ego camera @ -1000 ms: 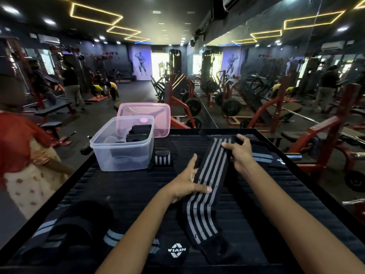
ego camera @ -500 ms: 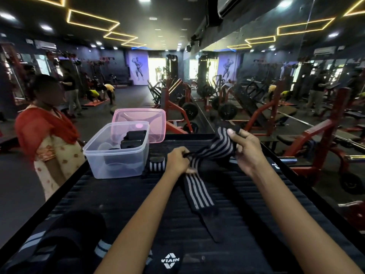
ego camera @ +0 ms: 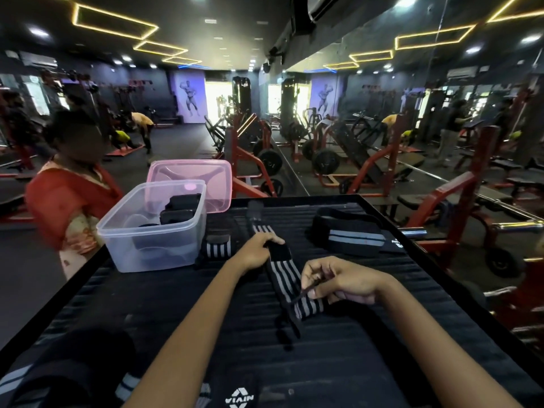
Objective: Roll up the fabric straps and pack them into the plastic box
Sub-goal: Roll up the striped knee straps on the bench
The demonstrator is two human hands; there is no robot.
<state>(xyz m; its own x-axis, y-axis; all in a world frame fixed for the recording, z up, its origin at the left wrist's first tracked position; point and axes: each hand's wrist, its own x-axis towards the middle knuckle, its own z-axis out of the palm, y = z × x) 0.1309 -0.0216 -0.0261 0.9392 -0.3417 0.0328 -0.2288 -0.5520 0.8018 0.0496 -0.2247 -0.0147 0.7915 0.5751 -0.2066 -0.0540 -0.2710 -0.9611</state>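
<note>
Item 1. Striped strap [ego camera: 284, 276]: black fabric with grey lengthwise stripes, lying flat on the desk [ego camera: 368, 334] between the two hands, one black end under the left hand and the other striped end under the right hand. A thin dark loop [ego camera: 304, 291] rises from it near the right hand.

Item 2. Left hand [ego camera: 259, 251]: fingers curled over the far black end of the striped strap, gripping it against the desk.

Item 3. Right hand [ego camera: 338, 279]: fingers bent together, thumb and fingertips pinching the thin dark loop just above the near end of the striped strap.

Item 4. Plastic box [ego camera: 153, 228]: clear, open, standing on the desk to the left of and beyond the left hand. Dark rolled straps [ego camera: 179, 209] lie inside.

Item 5. Pink lid [ego camera: 191, 178]: translucent, propped behind the plastic box, beyond the left hand.

Item 6. Small rolled strap [ego camera: 216, 245]: striped, on the desk between the plastic box and the left hand, just beside the box wall.

Item 7. Loose black strap [ego camera: 350, 238]: grey band across it, unrolled, beyond the right hand, well apart from it.

Item 8. Further dark straps [ego camera: 73, 375]: piled at the near left of the desk, nearer than the left forearm; one carries white lettering.

Item 9. Person in a red garment [ego camera: 67, 198]: standing off the desk, left of the plastic box.
</note>
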